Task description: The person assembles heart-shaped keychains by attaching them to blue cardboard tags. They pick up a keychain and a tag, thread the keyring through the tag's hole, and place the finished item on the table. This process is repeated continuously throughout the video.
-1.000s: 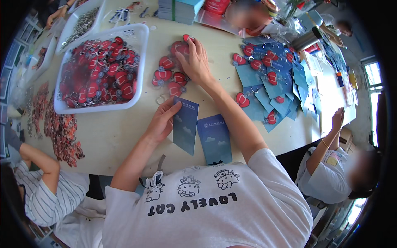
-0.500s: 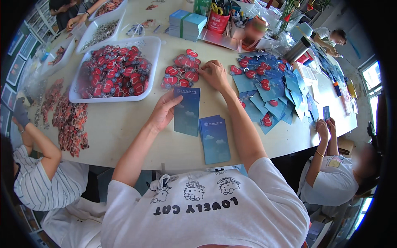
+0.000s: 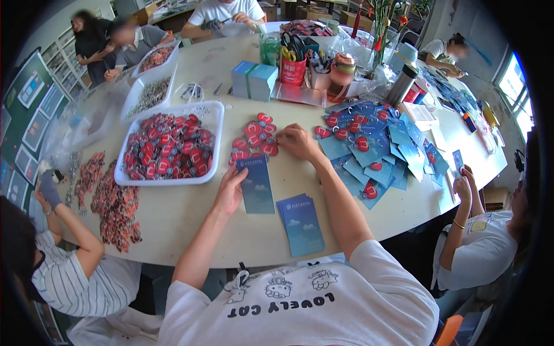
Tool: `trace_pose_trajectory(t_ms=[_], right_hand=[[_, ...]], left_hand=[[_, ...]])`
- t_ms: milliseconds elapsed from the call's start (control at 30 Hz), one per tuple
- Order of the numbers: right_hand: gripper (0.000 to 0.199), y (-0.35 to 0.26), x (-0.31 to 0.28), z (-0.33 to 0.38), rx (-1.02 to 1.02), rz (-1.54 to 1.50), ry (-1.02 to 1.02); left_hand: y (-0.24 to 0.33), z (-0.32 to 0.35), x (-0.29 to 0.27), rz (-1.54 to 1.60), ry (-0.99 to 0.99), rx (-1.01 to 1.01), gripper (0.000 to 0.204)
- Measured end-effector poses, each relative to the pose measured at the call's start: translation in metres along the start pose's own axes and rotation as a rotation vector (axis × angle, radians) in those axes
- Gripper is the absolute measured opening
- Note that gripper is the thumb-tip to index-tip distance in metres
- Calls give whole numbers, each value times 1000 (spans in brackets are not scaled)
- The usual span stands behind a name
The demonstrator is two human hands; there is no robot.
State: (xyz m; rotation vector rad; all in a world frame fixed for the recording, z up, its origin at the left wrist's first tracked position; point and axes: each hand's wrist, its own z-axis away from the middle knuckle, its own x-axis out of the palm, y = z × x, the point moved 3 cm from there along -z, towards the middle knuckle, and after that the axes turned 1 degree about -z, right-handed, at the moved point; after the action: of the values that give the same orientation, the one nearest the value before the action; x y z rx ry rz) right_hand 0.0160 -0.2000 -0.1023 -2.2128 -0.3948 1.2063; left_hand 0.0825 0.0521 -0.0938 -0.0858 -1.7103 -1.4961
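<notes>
My left hand (image 3: 229, 191) grips a blue card (image 3: 257, 189) with clouds on it, held upright by its left edge, thumb in front. Beyond it lies a small group of red keychains (image 3: 254, 135). My right hand (image 3: 298, 142) is at the right edge of that group, fingers bent together and tips against the keychains; what they pinch is hidden. A short stack of matching cards (image 3: 302, 225) lies near the table edge between my forearms. To the right, a spread pile of blue cards (image 3: 360, 153) carries red keychains on top.
A white tub (image 3: 216, 150) full of red keychains stands left, with smaller bins (image 3: 134, 99) behind. Orange-red pieces (image 3: 115, 207) lie heaped left. At the back are a banded card stack (image 3: 254, 81), a red pen cup (image 3: 292, 70) and a steel flask (image 3: 402, 85). Co-workers sit around.
The view has tilted up, showing more of the far table and people. My left hand still holds the card, and my right hand stays at the keychain group, its fingers more drawn in.
</notes>
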Motion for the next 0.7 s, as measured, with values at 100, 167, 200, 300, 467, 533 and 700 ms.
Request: trace_pose_trajectory(t_ms=[100,167,200,300,467,533,700], right_hand=[[33,-6,-5,-4,-58,-57,-40],[32,-14,-7,-1,51,-156,-58],[29,-13,-8,-3,34,-165,-16],[26,-14,-17,-1,155,-168,16],[16,-7,-14,2,105,-102,104],[16,-15,-19,4,51,-31,154],[12,-46,-50,-11,-121,112,322]], left_hand=[[-3,0,-5,15,13,-3,25],[-4,2,-8,26,3,-44,27],[-6,0,-14,24,-8,-56,30],[-11,1,-14,-7,-8,-39,36],[-18,8,-5,69,19,-194,42],[-21,10,-6,89,88,-196,43],[-11,12,1,14,91,-79,41]])
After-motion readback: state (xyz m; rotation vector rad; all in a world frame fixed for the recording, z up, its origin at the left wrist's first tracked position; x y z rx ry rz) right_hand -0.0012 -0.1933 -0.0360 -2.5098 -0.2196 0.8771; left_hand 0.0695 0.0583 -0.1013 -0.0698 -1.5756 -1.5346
